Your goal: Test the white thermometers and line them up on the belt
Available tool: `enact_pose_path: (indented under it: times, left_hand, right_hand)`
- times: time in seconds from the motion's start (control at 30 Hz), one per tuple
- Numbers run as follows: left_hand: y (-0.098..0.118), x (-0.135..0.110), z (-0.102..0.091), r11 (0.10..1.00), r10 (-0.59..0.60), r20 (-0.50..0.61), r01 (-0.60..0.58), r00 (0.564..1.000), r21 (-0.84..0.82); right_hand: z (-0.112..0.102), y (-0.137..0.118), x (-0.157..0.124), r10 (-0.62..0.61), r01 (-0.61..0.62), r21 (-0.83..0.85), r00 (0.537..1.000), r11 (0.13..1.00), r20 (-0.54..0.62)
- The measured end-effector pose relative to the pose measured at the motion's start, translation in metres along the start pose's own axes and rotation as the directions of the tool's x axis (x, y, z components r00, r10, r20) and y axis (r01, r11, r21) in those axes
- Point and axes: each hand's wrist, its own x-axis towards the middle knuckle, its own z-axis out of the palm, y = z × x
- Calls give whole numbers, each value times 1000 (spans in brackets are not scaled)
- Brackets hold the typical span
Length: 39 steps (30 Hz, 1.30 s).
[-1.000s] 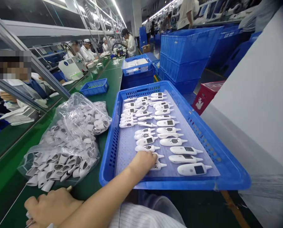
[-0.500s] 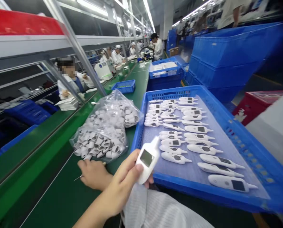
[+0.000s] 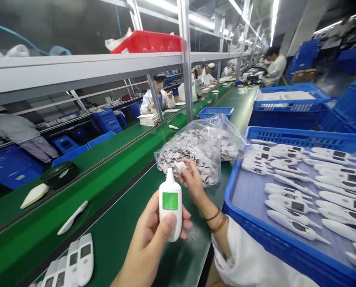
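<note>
Upright in my left hand (image 3: pixel 154 227) is a white ear thermometer (image 3: pixel 171 221), its probe tip up and its screen lit green, my thumb pressing on its front. Just behind and to the right, my right hand (image 3: pixel 192 181) pinches a small white cap (image 3: pixel 180 165), partly hidden by my fingers. Close behind that hand lies a clear plastic bag (image 3: pixel 208 137) full of grey-white ring-shaped caps (image 3: pixel 185 147). On my right, a blue crate (image 3: pixel 236 175) holds several rows of white thermometers (image 3: pixel 297 225) lying flat.
Several thermometers (image 3: pixel 82 253) stand side by side at the lower left. A white thermometer-shaped piece (image 3: pixel 73 217) lies on the green conveyor belt (image 3: pixel 106 195). Farther back are a small blue tray (image 3: pixel 216 111) and a metal post (image 3: pixel 184 63). A person (image 3: pixel 157 97) sits across the line.
The view has swung left. The thermometer has come upright and away from the crate, and its screen has turned from dark to green. My right hand has risen from the table with a cap.
</note>
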Motion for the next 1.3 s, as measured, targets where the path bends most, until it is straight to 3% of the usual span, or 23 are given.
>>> enact_pose_path:
  times: [0.13, 0.23, 0.33, 0.43, 0.53, 0.73, 0.9, 1.07, 1.2, 1.3]
  left_hand:
    - [6, -6, -11, 992, 17, -131, -1, 991, 125]
    - [6, -6, -18, 968, 85, -132, -51, 988, 244]
    - [5, -6, -24, 955, 100, -97, -68, 990, 290]
    - [5, -7, -27, 946, 76, -80, -47, 994, 321]
    - [5, -8, -27, 937, 87, -80, -55, 993, 344]
    - [8, -7, -25, 914, 144, -67, -107, 987, 390]
    - [11, -9, -22, 919, 128, -114, -74, 985, 387]
    - [9, -10, -24, 929, 143, -87, -103, 986, 355]
    - [9, -11, -24, 918, 142, -73, -104, 987, 383]
    - [11, -12, -22, 928, 131, -97, -87, 987, 363]
  right_hand:
    - [6, -60, -3, 8, -16, 145, 998, 989, 56]
    - [15, -95, -13, -65, 34, 226, 990, 974, 129]
    - [22, -110, -23, -136, 116, 96, 961, 989, 242]
    - [27, -113, -30, -160, 174, -22, 943, 985, 290]
    - [29, -113, -32, -138, 141, -3, 966, 990, 217]
    - [32, -114, -33, -169, 174, -14, 972, 985, 161]
    - [36, -109, -37, -142, 144, -1, 976, 990, 168]
    - [35, -108, -37, -98, 94, 55, 991, 994, 93]
    - [30, -112, -32, -141, 142, 11, 968, 990, 206]
    - [26, -112, -28, -73, 58, 87, 981, 995, 178]
